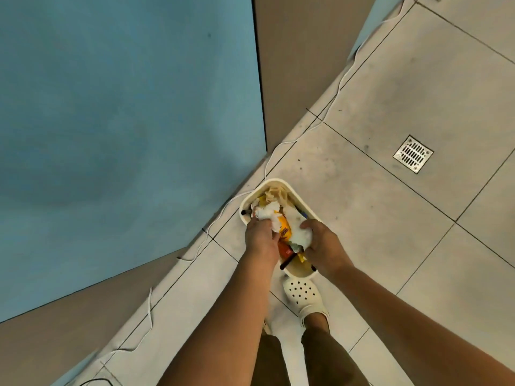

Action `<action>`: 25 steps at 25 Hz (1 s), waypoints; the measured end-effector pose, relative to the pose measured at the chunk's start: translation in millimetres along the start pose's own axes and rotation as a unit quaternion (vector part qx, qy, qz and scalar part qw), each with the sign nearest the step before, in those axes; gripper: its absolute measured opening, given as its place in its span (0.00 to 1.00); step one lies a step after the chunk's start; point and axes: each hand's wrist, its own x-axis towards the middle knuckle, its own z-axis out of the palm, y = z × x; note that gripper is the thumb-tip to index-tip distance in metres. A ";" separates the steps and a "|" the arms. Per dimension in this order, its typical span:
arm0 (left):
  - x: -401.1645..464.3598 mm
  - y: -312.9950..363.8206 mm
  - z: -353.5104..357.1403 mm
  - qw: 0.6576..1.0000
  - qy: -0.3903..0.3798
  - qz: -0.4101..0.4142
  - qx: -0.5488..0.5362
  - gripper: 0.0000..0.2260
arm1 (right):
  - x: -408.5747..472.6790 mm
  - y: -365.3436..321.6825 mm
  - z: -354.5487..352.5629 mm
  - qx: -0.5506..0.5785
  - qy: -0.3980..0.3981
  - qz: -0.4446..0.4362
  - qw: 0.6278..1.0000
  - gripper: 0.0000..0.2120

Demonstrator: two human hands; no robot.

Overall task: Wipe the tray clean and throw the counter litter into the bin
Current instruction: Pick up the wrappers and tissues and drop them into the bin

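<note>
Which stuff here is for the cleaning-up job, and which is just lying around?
For the job: bin, crumpled tissue in left hand, white wad in right hand, orange wrapper.
Just around: floor drain, white cable.

This looks like a utility or wet area of a home or small premises, perhaps beside a kitchen, though the downward view shows too little to be sure. Large pale floor tiles [404, 87] carry a square metal floor drain [413, 154]. Well to the left of the drain stand blue panels [125, 121] and a brown one [298, 65], with a thin white cable [338, 86] along their foot.
</note>
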 end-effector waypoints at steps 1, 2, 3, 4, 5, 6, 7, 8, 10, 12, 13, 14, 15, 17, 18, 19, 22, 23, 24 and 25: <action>14.5 -1.8 -0.2 1.000 -0.002 0.012 0.016 0.20 | 8.9 -0.2 4.8 -0.023 -0.006 -0.001 1.000 0.27; 22.6 -0.6 -2.4 0.999 -0.004 0.017 0.036 0.22 | 15.0 0.1 7.6 -0.045 -0.018 -0.002 0.999 0.30; 25.5 0.6 -5.4 0.998 -0.001 0.016 0.060 0.22 | 18.6 1.3 9.3 -0.066 -0.040 0.002 0.997 0.32; 26.2 -1.6 -10.1 0.996 0.009 0.020 0.083 0.22 | 18.2 2.7 10.0 -0.081 -0.066 0.012 0.994 0.32; 23.1 -4.0 -15.9 0.994 0.024 0.022 0.104 0.21 | 14.8 4.1 9.7 -0.089 -0.089 0.027 0.992 0.30; 16.6 -4.3 -23.4 0.993 0.029 0.013 0.114 0.20 | 8.3 5.1 8.9 -0.091 -0.102 0.038 0.990 0.28; 6.3 -2.7 -30.3 0.993 0.020 0.008 0.113 0.19 | -0.6 4.5 7.5 -0.084 -0.102 0.040 0.990 0.25; -2.4 0.2 -36.9 0.994 0.007 0.008 0.111 0.18 | -10.9 1.1 5.0 -0.069 -0.094 0.031 0.993 0.23; -23.9 12.6 -50.0 0.993 -0.001 0.017 0.119 0.16 | -32.7 -13.5 -3.3 -0.044 -0.077 0.003 0.996 0.21; -49.5 27.8 -57.7 0.986 -0.001 0.050 0.162 0.13 | -50.2 -32.6 -16.5 -0.030 -0.064 -0.021 0.997 0.20; -68.4 36.9 -59.7 0.980 0.000 0.075 0.185 0.12 | -59.2 -47.0 -27.9 -0.019 -0.055 -0.036 0.998 0.19; -89.5 45.2 -60.8 0.974 -0.002 0.099 0.202 0.11 | -70.6 -63.8 -41.1 -0.005 -0.044 -0.053 0.998 0.19; -115.7 53.0 -60.3 0.968 -0.009 0.126 0.215 0.09 | -84.0 -82.2 -55.9 0.016 -0.032 -0.072 0.997 0.18; -174.3 66.6 -59.4 0.960 -0.035 0.177 0.215 0.08 | -118.2 -121.3 -88.4 0.064 -0.002 -0.121 0.991 0.16; -206.1 73.2 -59.2 0.958 -0.046 0.198 0.203 0.08 | -138.2 -141.9 -104.7 0.078 0.011 -0.151 0.985 0.15; -238.0 79.0 -58.5 0.955 -0.057 0.218 0.192 0.07 | -158.1 -161.0 -119.1 0.090 0.021 -0.180 0.979 0.15; -327.7 93.4 -62.4 0.941 -0.069 0.291 0.157 0.09 | -221.1 -215.3 -162.0 0.115 0.034 -0.266 0.957 0.14; -358.9 97.0 -65.5 0.936 -0.074 0.310 0.149 0.09 | -243.2 -231.6 -176.2 0.116 0.029 -0.295 0.948 0.14; -388.3 100.8 -69.6 0.927 -0.083 0.332 0.154 0.09 | -264.1 -247.7 -189.7 0.118 0.024 -0.324 0.938 0.15; -415.7 106.2 -74.3 0.915 -0.095 0.357 0.161 0.09 | -282.5 -264.7 -202.1 0.118 0.024 -0.354 0.928 0.15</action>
